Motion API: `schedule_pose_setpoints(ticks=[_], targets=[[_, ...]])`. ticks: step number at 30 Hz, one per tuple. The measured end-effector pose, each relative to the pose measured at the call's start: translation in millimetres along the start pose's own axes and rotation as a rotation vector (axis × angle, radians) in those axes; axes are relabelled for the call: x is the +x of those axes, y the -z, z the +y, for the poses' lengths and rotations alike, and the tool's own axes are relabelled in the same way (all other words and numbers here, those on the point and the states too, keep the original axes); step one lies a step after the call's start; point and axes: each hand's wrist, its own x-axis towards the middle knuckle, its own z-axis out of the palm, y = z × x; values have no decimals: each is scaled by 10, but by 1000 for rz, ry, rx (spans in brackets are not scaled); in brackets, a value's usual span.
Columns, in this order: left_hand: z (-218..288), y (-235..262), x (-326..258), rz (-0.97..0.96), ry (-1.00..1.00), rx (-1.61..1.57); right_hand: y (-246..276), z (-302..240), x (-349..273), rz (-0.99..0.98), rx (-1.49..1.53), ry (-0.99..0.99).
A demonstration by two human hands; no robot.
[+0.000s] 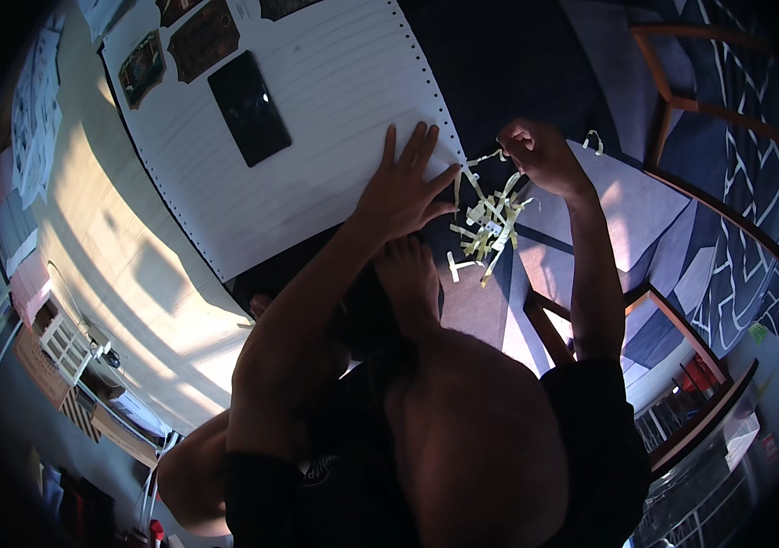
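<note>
My left hand [400, 187] lies flat with its fingers spread on a large white sheet [335, 100], near the sheet's right edge. This sheet has a row of small dark holes along its borders. Just past that edge my right hand [540, 160] is closed in a pinch. A thin pale yellow strip [484, 158] runs from its fingertips toward the sheet's edge; whether it is tape or paper I cannot tell. Below my right hand is a loose tangle of pale yellow strips [485, 233], lying by my bare foot [410, 279].
A black tablet or phone [250, 108] rests on the sheet. Several dark ornate plaque-shaped pieces [204, 41] lie at its far left. Wooden-framed furniture [673, 102] stands to the right. Sunlit floor [125, 228] and boxes [52, 365] are on the left. Another small strip [595, 142] lies right of my hand.
</note>
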Motion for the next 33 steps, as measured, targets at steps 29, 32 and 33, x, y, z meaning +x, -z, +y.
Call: schedule_pose_setpoints(ticks=[29, 32, 33], targets=[[105, 273, 294, 545, 638, -1345, -407, -120, 36, -250, 899, 100], [69, 385, 335, 522, 697, -1516, -482, -168, 16, -275, 900, 101], [60, 406, 331, 502, 720, -1527, -506, -177, 19, -285, 904, 106]])
